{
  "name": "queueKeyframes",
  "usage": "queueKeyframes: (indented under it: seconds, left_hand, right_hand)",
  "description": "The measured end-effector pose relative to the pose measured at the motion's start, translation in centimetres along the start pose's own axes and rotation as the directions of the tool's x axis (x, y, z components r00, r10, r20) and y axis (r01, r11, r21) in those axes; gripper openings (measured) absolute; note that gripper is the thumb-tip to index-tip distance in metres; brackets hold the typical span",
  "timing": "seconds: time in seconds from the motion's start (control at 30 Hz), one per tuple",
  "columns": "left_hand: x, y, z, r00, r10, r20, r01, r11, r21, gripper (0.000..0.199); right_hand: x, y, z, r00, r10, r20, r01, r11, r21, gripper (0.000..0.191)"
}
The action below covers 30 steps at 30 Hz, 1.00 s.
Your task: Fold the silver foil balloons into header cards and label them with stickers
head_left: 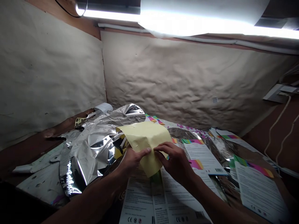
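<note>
A pale yellow sheet [147, 133], creased and bent, is held up in front of me between both hands. My left hand [132, 158] grips its lower left part, thumb lying on top and the other fingers hidden beneath. At the sheet's right side, my right hand [174, 157] pinches it with thumb and fingertips, close to the left thumb. Shiny silver foil [93, 152] lies crumpled left of the hands and reaches under the sheet's left corner. Below my hands lie printed white cards [140, 199] with fine text.
More cards with coloured top bands, such as a white card [203, 155] and another card [259, 186], lie to the right among clear plastic film. A papered wall [175, 77] closes off the back. A tube light [112, 15] hangs overhead; a power socket [277, 92] with cables is at right.
</note>
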State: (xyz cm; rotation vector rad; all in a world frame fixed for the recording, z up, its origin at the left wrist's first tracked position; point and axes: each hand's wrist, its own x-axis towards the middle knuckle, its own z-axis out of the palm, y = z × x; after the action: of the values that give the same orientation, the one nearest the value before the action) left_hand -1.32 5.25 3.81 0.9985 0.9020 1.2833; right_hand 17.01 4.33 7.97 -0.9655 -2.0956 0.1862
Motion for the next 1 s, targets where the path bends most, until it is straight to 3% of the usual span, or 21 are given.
queueKeyframes:
  seconds: [0.1,0.3,0.5,0.67,0.8,0.9,1.0]
  left_hand:
    - [-0.3,0.0,-0.2,0.995,-0.098,0.027,0.096,0.993,0.064,0.048]
    - [-0.6,1.0,0.3,0.999,0.043,0.023,-0.045,0.996,0.076,0.053]
    - [-0.6,1.2,0.6,0.987,0.134,-0.085,-0.119,0.980,0.159,0.044]
    - [-0.6,1.0,0.6,0.984,0.178,-0.033,-0.168,0.966,0.198,0.039]
    - [-0.5,0.8,0.6,0.978,0.202,-0.059,-0.181,0.952,0.247,0.039]
    - [-0.5,0.5,0.5,0.963,0.251,-0.096,-0.205,0.918,0.339,0.039]
    - [-0.6,-0.1,0.4,0.934,0.337,-0.118,-0.228,0.818,0.528,0.035]
  right_hand:
    - [-0.2,0.0,0.4,0.997,0.069,0.036,-0.073,0.989,0.129,0.015]
    - [-0.3,0.0,0.7,0.992,0.111,0.061,-0.123,0.957,0.261,0.019]
    - [-0.5,-0.2,1.2,0.986,0.154,0.063,-0.166,0.942,0.291,0.020]
    - [-0.5,-0.5,1.3,0.987,0.147,0.061,-0.158,0.943,0.293,0.023]
    - [-0.6,-0.5,1.4,0.985,0.165,0.044,-0.170,0.939,0.298,0.023]
    - [-0.6,-0.2,1.5,0.978,0.206,0.034,-0.206,0.926,0.316,0.019]
    - [-0.6,-0.2,1.5,0.972,0.233,0.015,-0.226,0.924,0.308,0.015]
